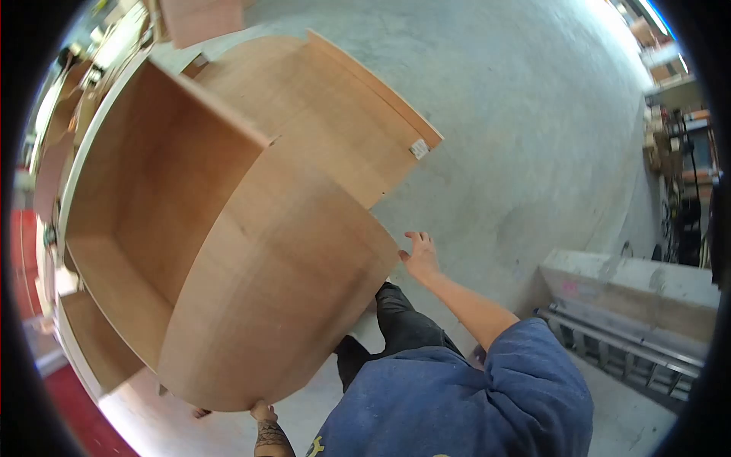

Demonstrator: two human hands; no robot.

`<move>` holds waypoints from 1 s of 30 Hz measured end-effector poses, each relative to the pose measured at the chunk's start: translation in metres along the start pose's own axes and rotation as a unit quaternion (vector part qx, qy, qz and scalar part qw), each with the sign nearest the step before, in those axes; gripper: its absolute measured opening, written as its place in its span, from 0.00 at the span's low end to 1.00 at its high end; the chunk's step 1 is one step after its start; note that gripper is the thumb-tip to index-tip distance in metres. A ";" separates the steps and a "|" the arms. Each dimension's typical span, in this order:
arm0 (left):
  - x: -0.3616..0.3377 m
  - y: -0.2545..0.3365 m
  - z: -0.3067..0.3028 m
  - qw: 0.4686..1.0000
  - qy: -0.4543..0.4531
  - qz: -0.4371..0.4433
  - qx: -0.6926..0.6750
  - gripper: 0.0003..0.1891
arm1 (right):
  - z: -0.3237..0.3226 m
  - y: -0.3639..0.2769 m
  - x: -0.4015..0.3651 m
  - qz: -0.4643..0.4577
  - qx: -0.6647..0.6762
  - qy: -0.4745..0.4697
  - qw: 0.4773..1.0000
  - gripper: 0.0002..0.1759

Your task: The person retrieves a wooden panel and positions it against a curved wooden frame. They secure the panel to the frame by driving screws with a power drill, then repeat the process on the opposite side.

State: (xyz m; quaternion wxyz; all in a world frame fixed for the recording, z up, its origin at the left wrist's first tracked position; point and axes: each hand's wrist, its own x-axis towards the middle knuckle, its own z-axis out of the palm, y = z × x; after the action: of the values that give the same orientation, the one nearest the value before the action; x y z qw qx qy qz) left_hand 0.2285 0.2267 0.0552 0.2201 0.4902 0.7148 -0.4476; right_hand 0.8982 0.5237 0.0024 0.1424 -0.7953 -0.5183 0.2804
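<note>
A large curved plywood cabinet (pixel 282 266) stands in front of me, its open hollow side turned to the left. My left hand (pixel 263 411) grips its near lower edge, the thumb on the curved face and the other fingers mostly hidden. By the opposite end of that curved panel is my right hand (pixel 420 255), open with fingers apart, its fingertips right at the panel's edge. Behind the cabinet extends another curved plywood piece (pixel 327 107), with a raised strip along its far edge and a small white label (pixel 419 148) at the corner.
Grey concrete floor (pixel 518 114) stretches beyond the plywood. On my right a ladder (pixel 624 354) lies beside a low pale block (pixel 632 286). Shelves with tools and materials (pixel 689 160) line the far right. More wooden pieces (pixel 202 19) stand at the upper left.
</note>
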 end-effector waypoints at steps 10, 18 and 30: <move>-0.003 -0.047 -0.090 0.991 -0.087 0.103 0.020 0.20 | 0.070 0.036 0.000 0.074 0.155 -0.096 0.980 0.34; -0.010 -0.057 -0.128 0.981 -0.037 0.187 0.024 0.18 | 0.089 0.032 0.002 0.069 0.185 -0.093 0.976 0.29; -0.014 -0.048 -0.154 0.984 -0.081 0.159 -0.031 0.21 | 0.105 0.054 -0.008 0.143 0.178 -0.005 0.974 0.31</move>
State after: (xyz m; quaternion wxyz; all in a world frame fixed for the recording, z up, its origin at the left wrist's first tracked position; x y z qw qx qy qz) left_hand 0.2106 0.3454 0.1631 0.3601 0.5527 0.6213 -0.4228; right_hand 0.8732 0.4869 -0.1072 0.2378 -0.8215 -0.3420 0.3894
